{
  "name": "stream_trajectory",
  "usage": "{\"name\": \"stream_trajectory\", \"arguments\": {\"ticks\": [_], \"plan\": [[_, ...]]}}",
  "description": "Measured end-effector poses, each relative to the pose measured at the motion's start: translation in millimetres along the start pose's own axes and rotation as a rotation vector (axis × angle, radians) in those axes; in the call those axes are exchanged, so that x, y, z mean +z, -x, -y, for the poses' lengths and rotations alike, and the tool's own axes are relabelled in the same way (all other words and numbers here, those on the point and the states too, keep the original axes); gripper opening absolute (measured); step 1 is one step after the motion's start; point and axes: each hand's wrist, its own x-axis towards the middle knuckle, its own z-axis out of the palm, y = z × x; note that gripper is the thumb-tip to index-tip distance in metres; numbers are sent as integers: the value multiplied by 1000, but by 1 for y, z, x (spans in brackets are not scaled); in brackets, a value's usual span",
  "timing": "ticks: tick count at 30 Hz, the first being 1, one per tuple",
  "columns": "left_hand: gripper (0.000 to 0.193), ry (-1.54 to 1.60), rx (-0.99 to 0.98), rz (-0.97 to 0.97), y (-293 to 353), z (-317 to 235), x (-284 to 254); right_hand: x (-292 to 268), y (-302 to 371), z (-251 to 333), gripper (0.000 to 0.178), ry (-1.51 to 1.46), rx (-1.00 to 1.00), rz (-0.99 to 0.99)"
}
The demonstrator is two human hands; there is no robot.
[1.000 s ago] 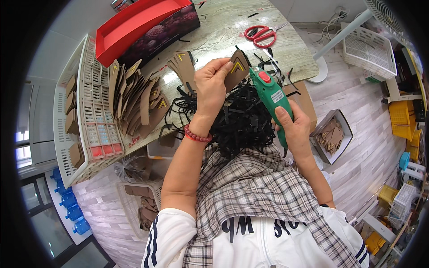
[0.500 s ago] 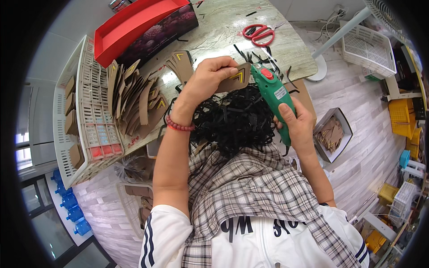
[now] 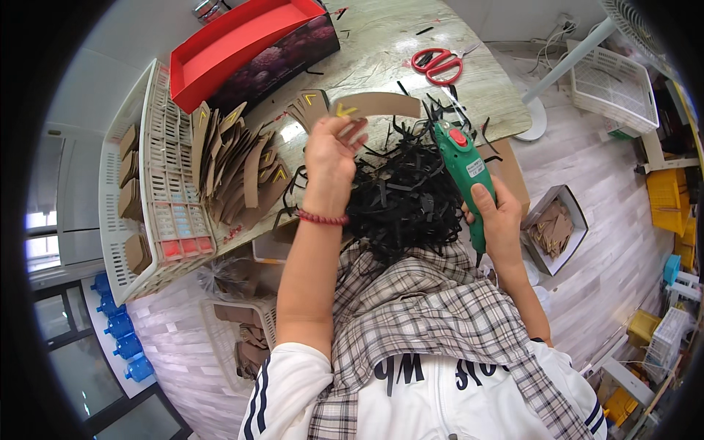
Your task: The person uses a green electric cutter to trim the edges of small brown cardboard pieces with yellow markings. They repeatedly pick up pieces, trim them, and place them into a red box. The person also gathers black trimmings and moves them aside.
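Note:
My left hand (image 3: 331, 150) is raised over the near edge of the table, pinching one end of a curved brown leather-like strip (image 3: 389, 105) by its yellow chevron mark. The strip's other end points right, toward the blade of a green electric cutter (image 3: 469, 172) with a red switch. That cutter's body is wrapped in my right hand (image 3: 500, 220), its tip aimed away from me. Beneath both hands, a heap of thin black offcut strips (image 3: 403, 198) lies at the table edge and on my plaid apron (image 3: 433, 301).
Several brown strips (image 3: 246, 165) stand bunched beside a white slotted crate (image 3: 158, 139); a smaller stack (image 3: 312, 106) lies near my left hand. Behind are a red box (image 3: 242, 44) and red-handled scissors (image 3: 440, 66). A box of brown pieces (image 3: 554, 227) sits on the floor at right.
My left hand has drawn back from the cutter and turned, swinging the brown strip so its free end now points right. The right hand still holds the cutter. The whole view has shifted slightly.

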Motion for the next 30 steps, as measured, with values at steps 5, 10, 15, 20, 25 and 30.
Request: {"name": "stream_trajectory", "arguments": {"ticks": [5,10,15,20,25,30], "plan": [[16,305,-263,30,20,19,4,2,5,-3,39,0,-29,-22],[19,326,-288,141,39,25,22,5,7,-1,40,31,-20,-15],[18,170,-256,340,37,32,17,7,10,-4,42,51,-22,-11],[18,17,-144,299,43,28,28,7,14,-9,42,82,-40,-23],[10,-183,55,348,39,24,24,6,16,-9,42,105,-42,-13],[8,-280,139,304,40,23,28,5,16,-7,40,180,-82,6]]}}
